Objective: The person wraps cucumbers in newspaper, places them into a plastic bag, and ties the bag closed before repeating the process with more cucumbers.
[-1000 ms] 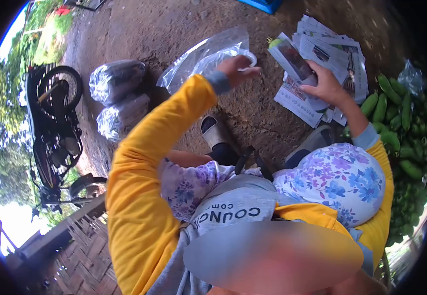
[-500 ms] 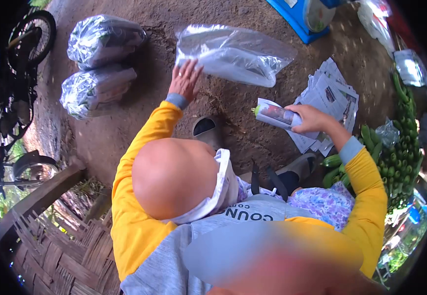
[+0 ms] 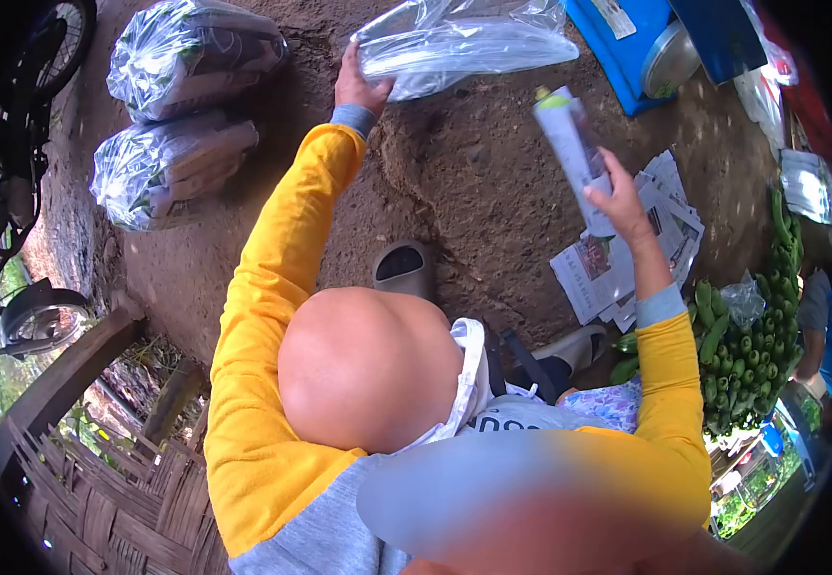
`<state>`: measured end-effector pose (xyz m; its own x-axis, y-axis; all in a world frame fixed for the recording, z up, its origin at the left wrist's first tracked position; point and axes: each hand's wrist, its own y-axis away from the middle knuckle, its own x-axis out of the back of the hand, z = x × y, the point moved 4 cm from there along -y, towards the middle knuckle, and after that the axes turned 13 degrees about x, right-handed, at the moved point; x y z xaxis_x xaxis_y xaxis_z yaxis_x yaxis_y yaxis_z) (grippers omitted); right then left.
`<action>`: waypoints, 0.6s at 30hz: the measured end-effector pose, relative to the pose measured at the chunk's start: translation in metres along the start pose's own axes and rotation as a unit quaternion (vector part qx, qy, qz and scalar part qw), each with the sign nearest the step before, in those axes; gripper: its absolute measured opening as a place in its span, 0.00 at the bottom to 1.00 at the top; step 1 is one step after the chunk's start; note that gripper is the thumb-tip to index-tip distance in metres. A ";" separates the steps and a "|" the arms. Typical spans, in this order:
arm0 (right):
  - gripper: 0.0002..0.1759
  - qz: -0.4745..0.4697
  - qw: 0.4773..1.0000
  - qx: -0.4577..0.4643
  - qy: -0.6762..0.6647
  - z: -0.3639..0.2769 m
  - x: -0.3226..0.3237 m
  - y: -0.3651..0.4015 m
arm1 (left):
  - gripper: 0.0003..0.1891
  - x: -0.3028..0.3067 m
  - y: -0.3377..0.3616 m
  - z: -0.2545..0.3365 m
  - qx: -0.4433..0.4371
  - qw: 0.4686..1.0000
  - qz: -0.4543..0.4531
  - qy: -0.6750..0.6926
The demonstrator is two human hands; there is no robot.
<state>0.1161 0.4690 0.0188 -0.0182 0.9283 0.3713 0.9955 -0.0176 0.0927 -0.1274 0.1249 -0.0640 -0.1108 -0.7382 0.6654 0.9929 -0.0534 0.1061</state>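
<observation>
My left hand (image 3: 362,84) is closed on the near-left end of a clear plastic bag (image 3: 473,53), which lies stretched across the dirt ground. In my right hand (image 3: 620,196) is a newspaper-wrapped green vegetable (image 3: 569,144); its pale green stem end pokes out at the top and points away from me. The roll is held above the ground, apart from the bag. Below and beside that hand lie loose newspaper sheets (image 3: 593,278). A heap of long green vegetables (image 3: 741,355) rests near my right forearm.
Two filled clear plastic bags (image 3: 191,57) sit at the upper left. A blue weighing scale (image 3: 617,43) stands at the upper right. A motorcycle (image 3: 13,182) is at the far left, a woven bamboo piece (image 3: 119,498) at the lower left. Another person's arm (image 3: 811,350) shows at the right edge.
My left hand has reached forward and closed on the plastic bag. My right hand has moved forward, turning the wrapped vegetable from lying sideways to pointing away. The view has shifted.
</observation>
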 end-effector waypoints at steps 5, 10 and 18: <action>0.39 -0.118 0.990 0.076 0.020 -0.022 -0.075 -0.022 | 0.35 -0.014 0.021 0.016 -0.004 0.998 -0.051 0.026; 0.39 -0.088 0.993 0.072 -0.008 -0.012 -0.125 -0.056 | 0.30 -0.025 0.050 0.007 0.014 0.989 -0.148 0.000; 0.37 -0.019 0.989 0.067 0.134 -0.026 -0.157 -0.068 | 0.31 -0.005 0.074 0.019 -0.097 0.988 -0.090 -0.074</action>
<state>0.0489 0.3151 -0.0215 -0.0610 0.7958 0.6025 0.9967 0.0810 -0.0061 -0.0540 0.1376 -0.0460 -0.2776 -0.5988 0.7513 0.9444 -0.3134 0.0992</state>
